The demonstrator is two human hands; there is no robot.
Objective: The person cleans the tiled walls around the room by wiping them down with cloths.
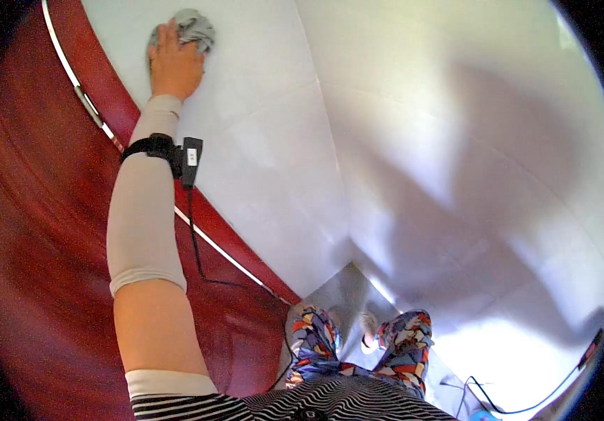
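Near the white wall's (260, 154) left edge, left hand (175, 72) on grey cloth (198, 29)

The left hand holds the bunched cloth against the wall, fingers nearly straight, slightly parted; folds show past the fingertips and thumb side. The red border (105, 59) runs just beside; the wall's corner line stands well apart, to the right. A black strap (149, 146) circles the sleeved forearm.

White wall panels (253, 161) meeting at a corner (335, 161) ahead of me, grey floor (348, 286) underfoot, creased dark red covering (42, 231) with a white strip (217, 243) at my left, bright light (421, 168) and broad shadows (519, 140) to my right
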